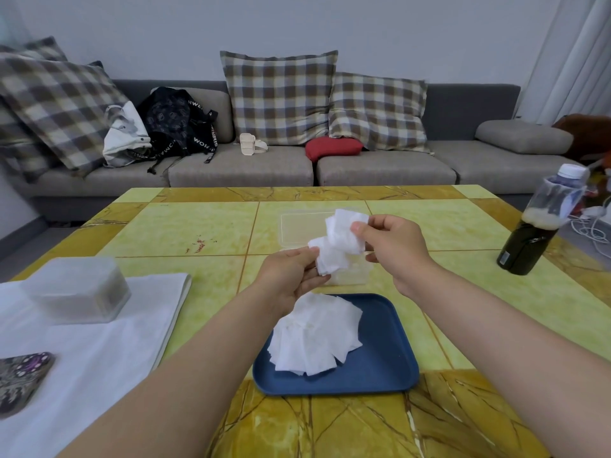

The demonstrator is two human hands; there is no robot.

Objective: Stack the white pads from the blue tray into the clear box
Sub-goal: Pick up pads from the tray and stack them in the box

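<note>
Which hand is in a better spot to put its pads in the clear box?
Likely the right hand: it pinches white pads just above the clear box. The left hand holds its stack lower, nearer the blue tray.

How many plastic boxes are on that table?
2. The clear box sits just beyond the blue tray, partly hidden behind the held pads; what looks like its lid lies past it. A frosted box stands on the white cloth at the left.

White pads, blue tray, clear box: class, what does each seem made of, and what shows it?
White pads: probably soft cotton or non-woven; they bend limply.
Blue tray: matte plastic, likely; smooth rounded rim.
Clear box: translucent plastic; tabletop shows through.
</note>
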